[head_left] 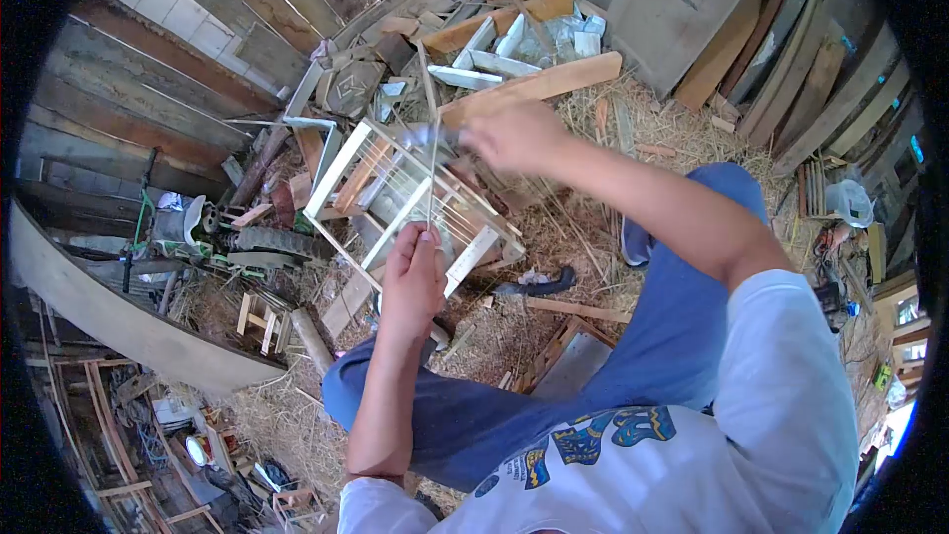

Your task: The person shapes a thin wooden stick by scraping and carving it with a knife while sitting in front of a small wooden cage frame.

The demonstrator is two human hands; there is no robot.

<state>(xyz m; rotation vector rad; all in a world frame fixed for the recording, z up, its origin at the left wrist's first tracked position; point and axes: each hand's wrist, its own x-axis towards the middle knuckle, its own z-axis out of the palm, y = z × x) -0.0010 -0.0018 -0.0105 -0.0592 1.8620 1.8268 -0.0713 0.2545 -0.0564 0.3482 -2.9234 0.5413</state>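
My left hand is closed around the lower end of a thin stick, which points up and away from me. My right hand is blurred by motion near the stick's upper end. Its fingers are closed on a greyish-blue tool, too smeared to name exactly, which crosses the stick. Behind and below both hands, a small wooden frame with thin bars, like a cage, stands tilted on the ground. My left hand partly covers its near side.
A dark-handled tool lies on the straw-strewn ground, close to a shallow wooden box between my legs. Farther off are a wooden crate with pale pieces, a wheel, a curved board and leaning planks.
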